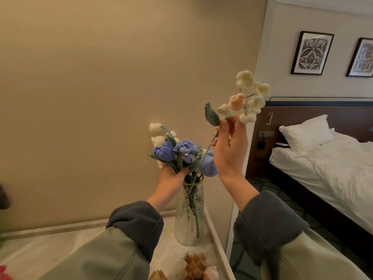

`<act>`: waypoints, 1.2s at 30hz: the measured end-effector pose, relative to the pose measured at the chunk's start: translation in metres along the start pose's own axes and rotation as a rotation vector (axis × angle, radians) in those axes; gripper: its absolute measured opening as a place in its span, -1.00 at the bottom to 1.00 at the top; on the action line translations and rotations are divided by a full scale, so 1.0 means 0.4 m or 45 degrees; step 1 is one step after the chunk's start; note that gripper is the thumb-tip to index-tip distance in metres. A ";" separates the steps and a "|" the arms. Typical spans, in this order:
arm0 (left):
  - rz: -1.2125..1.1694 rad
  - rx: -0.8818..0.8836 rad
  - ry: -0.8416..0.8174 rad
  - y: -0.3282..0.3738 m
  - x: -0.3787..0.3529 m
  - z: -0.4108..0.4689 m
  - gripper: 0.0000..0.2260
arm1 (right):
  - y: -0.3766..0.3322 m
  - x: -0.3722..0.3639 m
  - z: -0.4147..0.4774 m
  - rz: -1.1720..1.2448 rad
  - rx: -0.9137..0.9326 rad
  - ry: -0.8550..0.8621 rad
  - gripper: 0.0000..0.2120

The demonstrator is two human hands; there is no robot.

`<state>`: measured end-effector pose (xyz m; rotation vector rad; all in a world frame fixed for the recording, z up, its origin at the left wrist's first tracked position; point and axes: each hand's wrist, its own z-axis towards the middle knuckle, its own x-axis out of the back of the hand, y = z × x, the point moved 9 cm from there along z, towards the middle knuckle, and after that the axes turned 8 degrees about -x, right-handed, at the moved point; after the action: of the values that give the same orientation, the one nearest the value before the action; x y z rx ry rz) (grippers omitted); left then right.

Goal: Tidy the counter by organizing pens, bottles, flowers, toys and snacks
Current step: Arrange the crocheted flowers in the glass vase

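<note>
A plain beige wall (101, 87) fills the left and far side of the view. On the right stands a bed (333, 168) with white sheets and a white pillow (306, 132), and two framed pictures (311, 53) hang above its dark headboard. The pale table (60, 243) lies near and left, with its right edge next to the gap before the bed.

A tall clear glass vase (188, 219) stands upright near the table's far right corner. It holds a bunch of crocheted blue and white flowers (173, 150), whose green stems show through the glass.

The left hand (171, 176) grips this bunch, fingers curled round the stems just above the vase rim. The right hand (232, 150) is raised higher and to the right, pinching a sprig of white and peach crocheted blossoms (248, 93) between its fingertips, just below the blooms. The sprig's long stem slants down and left to the vase mouth. Both arms wear grey-green sleeves with dark cuffs.

Small wooden puzzle toys (194, 263) sit on the table just near of the vase.
</note>
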<state>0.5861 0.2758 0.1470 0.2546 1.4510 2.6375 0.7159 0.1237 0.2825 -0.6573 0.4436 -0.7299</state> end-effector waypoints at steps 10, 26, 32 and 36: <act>0.036 0.048 -0.052 -0.022 -0.010 0.000 -0.61 | -0.031 -0.004 0.029 0.030 0.078 0.049 -0.80; 0.034 0.036 -0.046 -0.018 -0.010 0.000 -0.64 | -0.043 -0.027 0.041 0.062 0.104 0.014 -0.89; 0.011 0.041 -0.034 -0.019 -0.010 -0.002 -0.64 | 0.009 -0.064 0.017 -0.056 0.046 -0.099 -0.93; 0.021 0.013 -0.028 -0.014 -0.009 -0.003 -0.64 | 0.072 -0.097 -0.003 -0.390 -0.051 -0.264 -0.89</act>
<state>0.5895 0.2772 0.1414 0.2967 1.4623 2.6318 0.7027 0.1676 0.2673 -0.8405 0.1681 -0.9329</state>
